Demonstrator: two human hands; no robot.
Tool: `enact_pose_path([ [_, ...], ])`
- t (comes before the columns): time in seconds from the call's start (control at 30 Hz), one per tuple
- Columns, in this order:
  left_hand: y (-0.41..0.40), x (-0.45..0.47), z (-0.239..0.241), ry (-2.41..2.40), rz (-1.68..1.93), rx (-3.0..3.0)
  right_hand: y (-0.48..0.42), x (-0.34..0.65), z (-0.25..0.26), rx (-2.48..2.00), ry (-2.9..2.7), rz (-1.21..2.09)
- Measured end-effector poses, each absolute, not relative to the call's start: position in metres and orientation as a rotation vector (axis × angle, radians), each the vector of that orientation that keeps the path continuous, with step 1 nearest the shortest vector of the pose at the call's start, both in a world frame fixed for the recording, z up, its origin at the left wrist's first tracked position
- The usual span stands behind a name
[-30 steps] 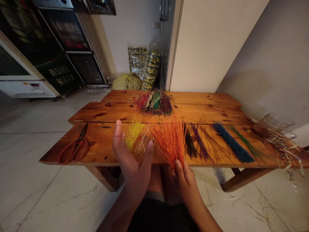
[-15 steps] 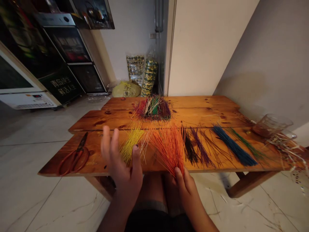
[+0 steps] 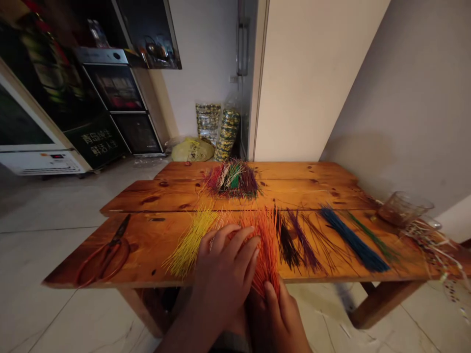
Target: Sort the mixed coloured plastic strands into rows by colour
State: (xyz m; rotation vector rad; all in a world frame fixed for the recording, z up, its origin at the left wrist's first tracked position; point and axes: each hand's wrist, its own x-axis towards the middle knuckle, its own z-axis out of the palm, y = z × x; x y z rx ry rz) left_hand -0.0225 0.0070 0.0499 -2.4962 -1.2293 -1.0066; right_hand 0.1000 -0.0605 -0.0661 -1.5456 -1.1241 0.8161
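Observation:
My right hand (image 3: 281,306) grips the lower end of a bundle of thin orange strands (image 3: 268,245) at the table's near edge. Above that grip the strands spread upward in a fan. My left hand (image 3: 226,264) lies across the fan's left side, fingers bent against the strands; its palm is hidden. Left of it is a bundle of yellow strands (image 3: 195,240). Pale strands show partly behind my left fingers. To the right lie black strands (image 3: 289,245), purple strands (image 3: 304,245), brown strands (image 3: 327,238), a blue bundle (image 3: 355,238) and green strands (image 3: 373,238).
Scissors (image 3: 106,255) with red handles lie on the wooden table (image 3: 147,196) at the left. A heap of multicoloured strands (image 3: 232,179) sits towards the back. At the right end stand a glass container (image 3: 405,208) and a tangle of pale strips (image 3: 434,240).
My left hand has come right and down from open air onto the orange fan, which is now narrower. My right hand keeps its grip, and the view has tilted up slightly.

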Motion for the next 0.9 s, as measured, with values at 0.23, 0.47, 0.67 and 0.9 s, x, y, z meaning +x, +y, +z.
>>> enact_pose_path([
  [0.23, 0.001, -0.026, 0.05, -1.279, -1.107, -2.479, -0.061, 0.098, -0.062, -1.454, -1.158, 0.856],
  [0.47, 0.001, -0.031, 0.047, -1.148, -1.077, -2.527, -0.065, 0.098, -0.057, -1.459, -1.128, 0.848],
  [0.67, 0.001, -0.036, 0.047, -1.038, -0.923, -2.596, -0.066, 0.099, -0.057, -1.481, -1.071, 0.901],
  [0.9, 0.006, -0.049, 0.05, -0.85, -0.673, -2.562, -0.066, 0.094, -0.052, -1.413, -1.059, 0.918],
])
